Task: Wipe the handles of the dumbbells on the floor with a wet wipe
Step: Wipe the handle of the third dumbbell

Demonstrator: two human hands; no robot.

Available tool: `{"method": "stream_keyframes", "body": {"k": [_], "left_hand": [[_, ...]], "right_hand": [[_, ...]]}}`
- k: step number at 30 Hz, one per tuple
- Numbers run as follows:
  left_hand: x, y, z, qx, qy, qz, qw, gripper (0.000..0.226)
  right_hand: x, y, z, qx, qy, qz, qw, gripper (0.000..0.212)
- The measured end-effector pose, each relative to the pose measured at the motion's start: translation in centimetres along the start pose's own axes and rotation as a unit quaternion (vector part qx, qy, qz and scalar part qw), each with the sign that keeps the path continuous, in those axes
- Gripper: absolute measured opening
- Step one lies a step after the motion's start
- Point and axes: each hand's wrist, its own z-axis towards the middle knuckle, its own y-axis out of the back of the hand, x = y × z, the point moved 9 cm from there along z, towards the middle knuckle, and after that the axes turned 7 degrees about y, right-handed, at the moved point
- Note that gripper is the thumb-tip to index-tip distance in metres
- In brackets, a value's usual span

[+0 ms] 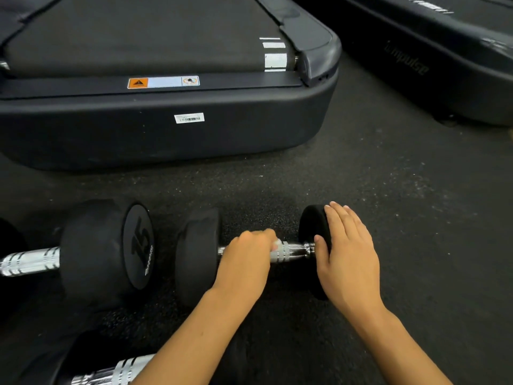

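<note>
A small black dumbbell [197, 254] lies on the dark rubber floor, its chrome handle [294, 250] running left to right. My left hand [247, 259] is curled round the handle, and a bit of white wet wipe [276, 243] shows at my fingers. My right hand [347, 251] rests with straight fingers on the dumbbell's right head [312, 223]. A larger dumbbell marked 15 [108, 251] lies to the left with its chrome handle [30, 261]. A third dumbbell's handle [116, 370] shows at the bottom edge, partly behind my left forearm.
A treadmill's rear end [166, 129] stands just beyond the dumbbells, with a barcode sticker [189, 118]. A second treadmill base [433, 65] sits at the upper right. Speckled black floor [416, 218] stretches to the right.
</note>
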Motion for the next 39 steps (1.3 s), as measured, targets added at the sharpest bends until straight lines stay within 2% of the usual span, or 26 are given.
{"method": "stream_keyframes", "body": {"k": [6, 10, 12, 15, 18, 19, 21, 23, 26, 29, 31, 32, 34, 37, 39], "left_hand": [[-0.5, -1.0, 1.5, 0.052, -0.002, -0.039, 0.998, 0.012], [-0.3, -0.7, 0.7, 0.022, -0.024, -0.007, 0.999, 0.006], [-0.9, -0.7, 0.6, 0.036, -0.039, -0.027, 0.998, 0.007], [-0.9, 0.0, 1.4, 0.041, -0.003, 0.003, 0.999, 0.016], [0.3, 0.8, 0.4, -0.002, 0.06, 0.045, 0.997, 0.018], [0.1, 0.9, -0.3, -0.018, 0.056, 0.054, 0.997, 0.015], [-1.1, 1.2, -1.7, -0.061, 0.014, 0.054, 0.997, 0.008], [-1.6, 0.0, -1.7, -0.076, -0.03, 0.023, 0.996, 0.019], [-1.5, -1.1, -1.3, -0.06, -0.067, 0.01, 0.996, 0.019], [-0.9, -1.4, -1.7, -0.081, -0.101, -0.003, 0.992, 0.031], [-1.6, -1.1, -1.9, -0.099, -0.145, -0.002, 0.984, 0.025], [-2.2, -0.9, -1.7, -0.094, -0.157, 0.002, 0.983, 0.017], [-3.2, -1.2, -0.4, -0.026, -0.147, -0.011, 0.989, 0.018], [-2.5, -2.4, 2.2, 0.096, -0.042, -0.074, 0.992, 0.024], [-1.9, -2.7, 2.8, 0.108, -0.019, -0.097, 0.989, 0.021]], "right_hand": [[-0.1, -0.1, 0.0, 0.002, -0.01, 0.0, 1.0, 0.05], [-0.1, -0.1, 0.0, 0.004, -0.004, -0.001, 1.0, 0.05], [-0.1, -0.2, 0.0, 0.005, -0.006, -0.001, 1.0, 0.05], [-0.1, -0.2, 0.0, 0.004, -0.007, -0.007, 1.0, 0.05], [-0.1, -0.1, -0.1, 0.004, -0.002, -0.001, 1.0, 0.05], [-0.1, -0.1, -0.1, 0.003, -0.001, 0.0, 1.0, 0.05], [-0.1, -0.1, 0.0, 0.003, 0.0, 0.0, 1.0, 0.05], [-0.1, -0.1, 0.0, 0.004, -0.003, -0.001, 1.0, 0.05], [0.0, 0.0, 0.0, 0.006, -0.003, -0.003, 1.0, 0.05], [-0.1, 0.0, -0.2, 0.003, -0.002, 0.003, 1.0, 0.05], [-0.1, 0.0, -0.1, 0.002, -0.004, 0.002, 1.0, 0.049], [-0.1, -0.1, 0.0, 0.005, -0.005, 0.002, 1.0, 0.049], [-0.1, -0.1, 0.0, 0.004, -0.007, -0.001, 1.0, 0.05], [0.0, 0.0, 0.0, 0.002, -0.008, -0.005, 1.0, 0.051], [0.0, 0.1, -0.1, 0.001, -0.006, -0.005, 1.0, 0.052]]}}
